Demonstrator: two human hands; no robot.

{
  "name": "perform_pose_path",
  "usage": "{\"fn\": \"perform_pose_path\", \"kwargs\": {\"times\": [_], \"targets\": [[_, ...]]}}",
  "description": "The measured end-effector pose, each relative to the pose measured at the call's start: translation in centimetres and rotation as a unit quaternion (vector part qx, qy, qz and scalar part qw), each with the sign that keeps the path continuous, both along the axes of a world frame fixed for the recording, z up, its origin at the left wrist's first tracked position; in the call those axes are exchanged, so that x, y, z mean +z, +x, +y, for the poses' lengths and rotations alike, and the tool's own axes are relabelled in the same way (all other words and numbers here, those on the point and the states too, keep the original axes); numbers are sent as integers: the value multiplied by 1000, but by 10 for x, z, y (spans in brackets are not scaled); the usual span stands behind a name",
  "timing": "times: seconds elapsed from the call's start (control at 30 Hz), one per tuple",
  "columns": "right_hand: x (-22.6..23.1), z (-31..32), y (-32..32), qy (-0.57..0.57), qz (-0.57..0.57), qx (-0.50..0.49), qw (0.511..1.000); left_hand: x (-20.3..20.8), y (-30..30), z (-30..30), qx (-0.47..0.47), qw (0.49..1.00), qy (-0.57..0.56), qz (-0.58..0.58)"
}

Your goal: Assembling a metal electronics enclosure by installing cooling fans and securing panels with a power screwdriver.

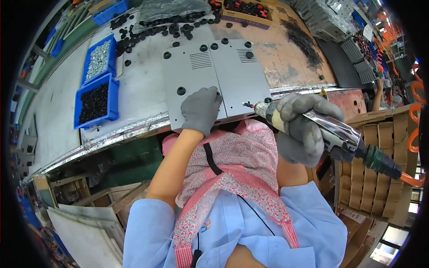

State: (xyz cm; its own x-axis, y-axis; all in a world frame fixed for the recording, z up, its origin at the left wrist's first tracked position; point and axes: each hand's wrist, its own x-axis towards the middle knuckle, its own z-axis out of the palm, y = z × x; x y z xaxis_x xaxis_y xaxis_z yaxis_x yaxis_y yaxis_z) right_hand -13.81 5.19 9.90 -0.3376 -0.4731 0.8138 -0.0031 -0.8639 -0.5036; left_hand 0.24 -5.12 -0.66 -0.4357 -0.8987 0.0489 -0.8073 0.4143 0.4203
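Two grey metal panels (190, 71) (239, 80) lie side by side at the near edge of the bench, with round black rubber feet (181, 90) on them. My gloved left hand (201, 109) rests on the left panel's near part, its fingertips closed at a black foot (218, 94) that they partly cover. In my gloved right hand (306, 125) is a pneumatic screwdriver (330, 134), its bit pointing left over the right panel's near corner. A small dark screw (247, 104) seems to sit at the bit's tip. Another foot (268, 100) shows beside the tool.
Two blue bins stand to the left, one with silvery small parts (98, 60), one with black parts (94, 103). Loose black feet and a plastic bag (172, 13) lie behind the panels. An orange air hose (411, 179) trails right, above a cardboard divider box (373, 178).
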Motion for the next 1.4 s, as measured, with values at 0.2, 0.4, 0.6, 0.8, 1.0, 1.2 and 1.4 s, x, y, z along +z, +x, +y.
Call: {"fn": "perform_pose_path", "kwargs": {"times": [0.2,0.4,0.6,0.8,1.0,1.2,1.4], "targets": [[-8,3,2,115,-21,-19,993,-9,-7,25,-80,989,-16,124],[-32,-10,9,214,-69,48,973,-17,-7,26,-84,987,-31,135],[-58,-24,3,346,-33,40,937,-17,-9,29,-72,991,-13,115],[-67,-36,-3,305,-21,76,949,-18,-10,29,-62,993,-26,93],[-67,-39,-3,328,-29,81,941,-18,-10,27,-71,989,-39,123],[-45,-33,3,310,-38,58,948,-16,-9,27,-72,991,-23,115],[-6,-9,4,98,-34,126,987,15,12,10,68,778,403,476]]}}
